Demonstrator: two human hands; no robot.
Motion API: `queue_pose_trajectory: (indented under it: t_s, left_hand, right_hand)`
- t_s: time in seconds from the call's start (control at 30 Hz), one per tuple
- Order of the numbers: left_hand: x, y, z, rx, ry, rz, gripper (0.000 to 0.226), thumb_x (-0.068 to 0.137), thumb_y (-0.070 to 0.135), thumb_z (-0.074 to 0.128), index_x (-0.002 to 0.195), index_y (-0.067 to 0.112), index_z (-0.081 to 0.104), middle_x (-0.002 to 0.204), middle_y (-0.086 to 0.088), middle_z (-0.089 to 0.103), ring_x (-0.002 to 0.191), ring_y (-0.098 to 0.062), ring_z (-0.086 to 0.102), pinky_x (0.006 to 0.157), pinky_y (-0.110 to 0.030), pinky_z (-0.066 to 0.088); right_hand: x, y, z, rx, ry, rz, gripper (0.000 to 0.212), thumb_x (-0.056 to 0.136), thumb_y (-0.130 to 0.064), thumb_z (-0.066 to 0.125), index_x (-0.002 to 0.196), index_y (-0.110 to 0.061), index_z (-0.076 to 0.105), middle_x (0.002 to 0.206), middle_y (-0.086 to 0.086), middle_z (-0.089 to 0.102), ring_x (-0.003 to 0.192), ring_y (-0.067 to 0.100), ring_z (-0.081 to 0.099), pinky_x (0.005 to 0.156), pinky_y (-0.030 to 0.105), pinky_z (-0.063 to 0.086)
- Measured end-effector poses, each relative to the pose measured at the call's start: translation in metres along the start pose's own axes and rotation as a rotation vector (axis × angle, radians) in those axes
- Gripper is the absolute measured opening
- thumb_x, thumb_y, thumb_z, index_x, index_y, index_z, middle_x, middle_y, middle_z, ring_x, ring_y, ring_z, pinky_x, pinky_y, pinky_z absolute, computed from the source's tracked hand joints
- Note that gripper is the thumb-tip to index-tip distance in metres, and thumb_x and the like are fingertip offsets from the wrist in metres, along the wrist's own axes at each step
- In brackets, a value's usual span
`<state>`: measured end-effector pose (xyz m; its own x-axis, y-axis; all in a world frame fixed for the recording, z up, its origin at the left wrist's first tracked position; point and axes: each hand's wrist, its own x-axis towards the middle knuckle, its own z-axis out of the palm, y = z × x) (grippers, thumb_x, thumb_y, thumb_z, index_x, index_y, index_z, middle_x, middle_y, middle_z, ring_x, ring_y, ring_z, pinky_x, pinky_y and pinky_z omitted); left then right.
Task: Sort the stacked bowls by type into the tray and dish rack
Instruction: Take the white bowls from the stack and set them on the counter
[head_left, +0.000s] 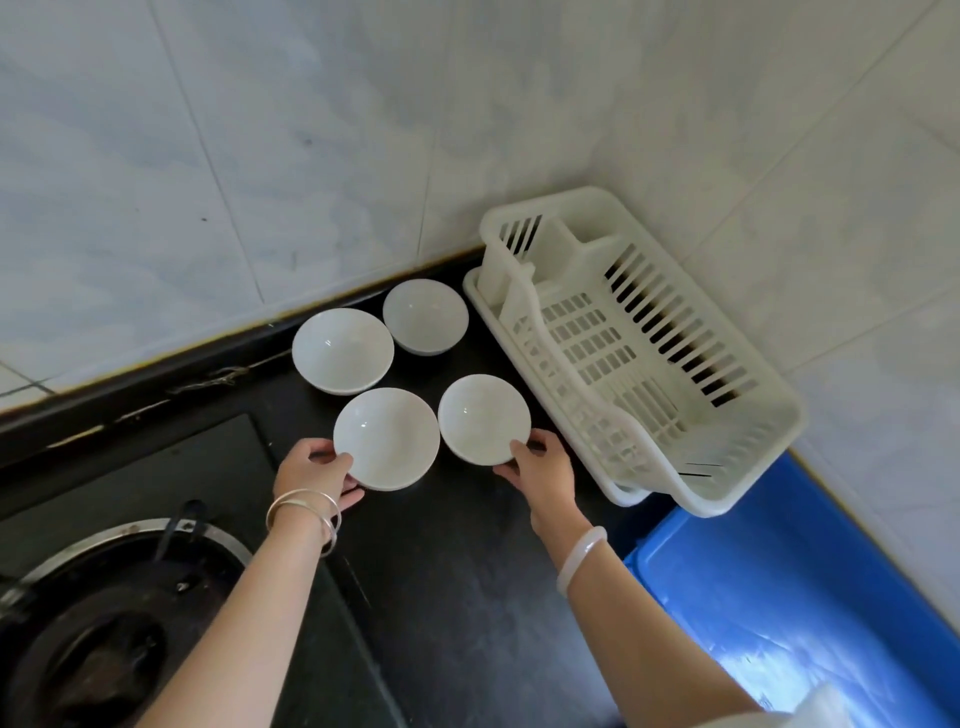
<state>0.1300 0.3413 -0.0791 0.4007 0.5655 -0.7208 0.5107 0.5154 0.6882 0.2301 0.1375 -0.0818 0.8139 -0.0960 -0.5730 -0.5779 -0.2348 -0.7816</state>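
Bowls, four white ones, all stand in a two-by-two cluster on the black counter (467, 597). Nearest, a gas burner (119, 597) lies at the lower left and a blue tray (779, 597) at the lower right, with the right forearm crossing in front of the tray's left edge. Silver bangles (304, 512) ring the left wrist and a pale bangle (582, 556) the right.

The left hand (311, 467) grasps the near-left bowl (387, 439), thumb on the rim and fingers beneath its near side. The right hand (543, 470) grasps the near-right bowl (484, 418) the same way. These two bowls sit just beside each other.

Behind them stand the far-left bowl (343, 349) and the far-right bowl (426, 315), untouched, close to the counter's back edge.

Just right of the cluster a white slatted dish rack (639, 353) sits in the corner. Its long side runs close past the right hand, and its near end meets the blue tray's far edge. A tiled wall (260, 156) rises behind everything.
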Motion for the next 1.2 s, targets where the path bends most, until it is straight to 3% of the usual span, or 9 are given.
queue_pose_trajectory:
  t_s: [0.13, 0.4, 0.7, 0.9, 1.07, 1.2]
  left_hand:
    - [-0.006, -0.004, 0.005, -0.120, -0.002, -0.046, 0.026, 0.087, -0.003, 0.049, 0.105, 0.015, 0.052, 0.110, -0.013, 0.053, 0.098, -0.037, 0.061, 0.073, -0.043, 0.055]
    - [-0.007, -0.007, 0.007, -0.169, 0.006, -0.039, 0.027, 0.086, -0.005, 0.050, 0.104, 0.014, 0.052, 0.108, -0.013, 0.055, 0.098, -0.039, 0.062, 0.075, -0.046, 0.056]
    - [-0.004, -0.009, 0.009, -0.199, 0.035, -0.044, 0.025, 0.086, -0.004, 0.051, 0.103, 0.014, 0.053, 0.103, -0.010, 0.056, 0.093, -0.034, 0.063, 0.067, -0.041, 0.055]
    - [-0.005, -0.014, 0.008, -0.233, 0.050, -0.014, 0.023, 0.086, -0.002, 0.053, 0.106, 0.011, 0.055, 0.108, -0.012, 0.058, 0.095, -0.033, 0.062, 0.063, -0.037, 0.054]
    - [-0.016, -0.024, 0.011, -0.255, 0.050, 0.033, 0.031, 0.087, 0.000, 0.052, 0.118, 0.004, 0.054, 0.121, -0.019, 0.059, 0.109, -0.031, 0.059, 0.082, -0.034, 0.051]
    - [-0.033, -0.032, 0.015, -0.191, 0.010, 0.091, 0.041, 0.089, 0.005, 0.050, 0.130, 0.004, 0.048, 0.130, -0.022, 0.054, 0.120, -0.030, 0.053, 0.094, -0.032, 0.046]
  right_hand:
    - [-0.005, 0.011, 0.002, 0.116, -0.048, 0.000, 0.049, 0.091, -0.010, 0.059, 0.136, -0.021, 0.044, 0.107, -0.001, 0.056, 0.086, 0.016, 0.065, 0.077, 0.030, 0.059]
    - [0.000, -0.009, 0.020, 0.193, -0.053, -0.013, 0.051, 0.091, -0.008, 0.058, 0.139, -0.016, 0.043, 0.124, 0.011, 0.057, 0.103, 0.027, 0.064, 0.081, 0.032, 0.058]
    - [0.006, -0.020, 0.033, 0.176, -0.063, -0.011, 0.048, 0.092, -0.008, 0.057, 0.137, -0.016, 0.044, 0.118, 0.008, 0.057, 0.096, 0.024, 0.067, 0.074, 0.027, 0.058]
    - [0.004, -0.023, 0.030, 0.166, -0.101, 0.021, 0.049, 0.095, -0.013, 0.054, 0.142, -0.017, 0.040, 0.129, 0.009, 0.054, 0.101, 0.024, 0.065, 0.081, 0.030, 0.057]
    - [-0.009, -0.026, 0.021, 0.070, -0.214, 0.040, 0.050, 0.099, -0.027, 0.045, 0.147, -0.023, 0.031, 0.141, 0.008, 0.047, 0.108, 0.025, 0.061, 0.092, 0.038, 0.052]
    - [-0.027, -0.028, 0.003, 0.012, -0.247, 0.007, 0.045, 0.099, -0.030, 0.043, 0.143, -0.021, 0.037, 0.138, 0.005, 0.050, 0.109, 0.023, 0.061, 0.089, 0.034, 0.051]
